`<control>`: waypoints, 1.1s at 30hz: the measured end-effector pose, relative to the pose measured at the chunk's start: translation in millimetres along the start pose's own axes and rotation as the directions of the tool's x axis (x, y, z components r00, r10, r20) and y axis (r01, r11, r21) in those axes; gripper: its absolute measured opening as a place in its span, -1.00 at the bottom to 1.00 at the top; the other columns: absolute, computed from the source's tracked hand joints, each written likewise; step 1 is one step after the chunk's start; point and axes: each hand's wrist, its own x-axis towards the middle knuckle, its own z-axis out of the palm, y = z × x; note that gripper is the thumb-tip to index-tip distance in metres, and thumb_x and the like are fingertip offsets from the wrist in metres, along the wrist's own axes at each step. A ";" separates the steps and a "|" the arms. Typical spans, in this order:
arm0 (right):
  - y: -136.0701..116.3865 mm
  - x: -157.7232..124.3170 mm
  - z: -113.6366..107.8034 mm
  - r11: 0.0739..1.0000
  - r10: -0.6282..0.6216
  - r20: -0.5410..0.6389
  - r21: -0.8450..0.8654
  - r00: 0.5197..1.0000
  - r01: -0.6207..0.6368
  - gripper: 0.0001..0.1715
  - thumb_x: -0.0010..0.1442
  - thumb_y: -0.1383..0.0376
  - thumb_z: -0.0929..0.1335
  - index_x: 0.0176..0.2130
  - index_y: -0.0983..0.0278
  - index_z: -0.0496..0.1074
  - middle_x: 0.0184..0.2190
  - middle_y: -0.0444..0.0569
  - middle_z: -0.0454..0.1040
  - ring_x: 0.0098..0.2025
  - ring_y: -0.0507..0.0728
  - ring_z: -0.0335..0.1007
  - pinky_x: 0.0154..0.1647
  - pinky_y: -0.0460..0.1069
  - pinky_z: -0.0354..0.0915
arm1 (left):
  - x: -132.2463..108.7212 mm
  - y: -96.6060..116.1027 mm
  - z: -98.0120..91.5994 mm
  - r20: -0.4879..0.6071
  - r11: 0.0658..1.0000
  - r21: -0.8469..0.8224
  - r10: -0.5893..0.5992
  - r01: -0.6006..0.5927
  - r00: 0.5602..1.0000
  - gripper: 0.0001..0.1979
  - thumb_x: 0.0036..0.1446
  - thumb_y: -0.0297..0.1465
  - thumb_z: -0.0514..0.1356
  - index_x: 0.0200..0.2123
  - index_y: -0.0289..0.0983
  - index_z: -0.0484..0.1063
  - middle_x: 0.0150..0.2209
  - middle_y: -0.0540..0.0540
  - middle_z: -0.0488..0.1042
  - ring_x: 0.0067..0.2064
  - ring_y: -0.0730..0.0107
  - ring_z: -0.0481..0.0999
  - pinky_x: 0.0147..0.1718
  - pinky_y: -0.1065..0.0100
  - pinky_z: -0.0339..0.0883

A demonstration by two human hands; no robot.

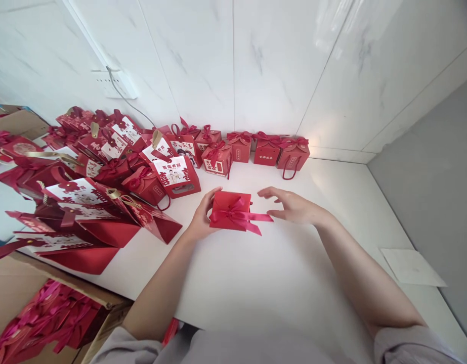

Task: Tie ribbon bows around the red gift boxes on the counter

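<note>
A small red gift box (230, 206) with a red ribbon bow on top sits on the white table (256, 273). My left hand (201, 218) grips the box's left side with curled fingers. Just right of the box hovers my right hand (292, 206), fingers spread apart, holding nothing, close to the ribbon's loose tail (256, 218).
A row of finished red ribboned boxes (256, 147) stands along the white marble wall. A heap of larger red gift bags and boxes (89, 187) fills the table's left. A cardboard carton of red ribbons (47, 318) sits lower left. A white sheet (411, 267) lies at right.
</note>
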 end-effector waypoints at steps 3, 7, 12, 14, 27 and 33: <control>-2.1 5.5 10.8 0.985 -0.154 0.016 0.084 0.988 0.152 0.06 0.04 0.27 0.45 0.35 -0.06 -0.09 0.37 -0.08 0.00 0.34 0.27 0.01 0.28 0.21 0.10 | -0.1 3.7 0.8 0.142 0.998 -0.047 -0.041 0.048 0.989 -0.04 -0.15 -0.27 0.43 0.31 -0.08 0.08 0.33 -0.18 0.15 0.25 -0.01 0.30 0.20 0.14 0.22; 3.5 16.8 34.5 0.955 -0.243 0.034 0.184 0.969 0.233 0.16 0.10 0.22 0.44 0.39 -0.01 -0.31 0.36 0.04 -0.02 0.35 0.29 -0.01 0.29 0.24 0.06 | 3.0 -5.3 1.4 0.075 0.999 0.025 -0.049 0.048 0.996 -0.33 0.11 -0.21 0.27 0.26 -0.20 0.21 0.29 -0.20 0.24 0.30 0.09 0.23 0.28 0.15 0.06; 18.6 30.6 67.6 0.942 -0.269 -0.183 0.155 0.946 0.298 0.38 -0.01 0.07 0.52 0.39 0.04 -0.44 0.39 0.09 -0.17 0.42 0.34 -0.29 0.36 0.31 -0.14 | 5.2 -16.6 4.7 -0.195 0.996 -0.054 -0.077 0.067 0.978 -0.41 0.29 -0.10 0.00 0.29 -0.23 0.14 0.26 -0.24 0.28 0.34 0.13 0.15 0.33 0.06 -0.13; 22.7 33.6 79.2 0.925 -0.280 -0.229 0.196 0.932 0.326 0.45 -0.04 0.05 0.53 0.38 0.04 -0.50 0.40 0.10 -0.22 0.42 0.35 -0.29 0.36 0.32 -0.15 | 3.1 -14.8 10.8 -0.171 0.992 -0.089 -0.109 0.094 0.979 -0.32 0.24 -0.05 0.04 0.33 -0.20 0.03 0.32 -0.24 0.15 0.38 0.09 0.02 0.33 0.02 -0.17; 38.8 40.4 96.7 0.893 -0.251 -0.368 0.269 0.895 0.361 0.47 -0.11 0.11 0.57 0.38 0.02 -0.43 0.28 0.12 0.03 0.34 0.35 0.00 0.31 0.34 0.02 | -8.5 22.3 4.1 -0.193 0.884 0.329 -0.280 0.331 0.941 -0.65 0.13 -0.06 0.16 -0.39 -0.26 0.42 -0.30 -0.07 0.44 -0.20 0.26 0.42 -0.17 0.26 0.27; 40.8 43.9 100.5 0.905 -0.282 -0.469 0.158 0.837 0.394 0.45 -0.12 0.10 0.56 0.39 0.00 -0.40 0.20 0.09 0.07 0.29 0.33 0.04 0.27 0.30 0.13 | -10.4 32.5 -2.9 0.216 0.927 0.078 -0.376 0.368 0.901 -0.66 0.15 -0.14 0.17 -0.48 -0.30 0.45 -0.46 -0.03 0.42 -0.36 0.36 0.37 -0.27 0.34 0.22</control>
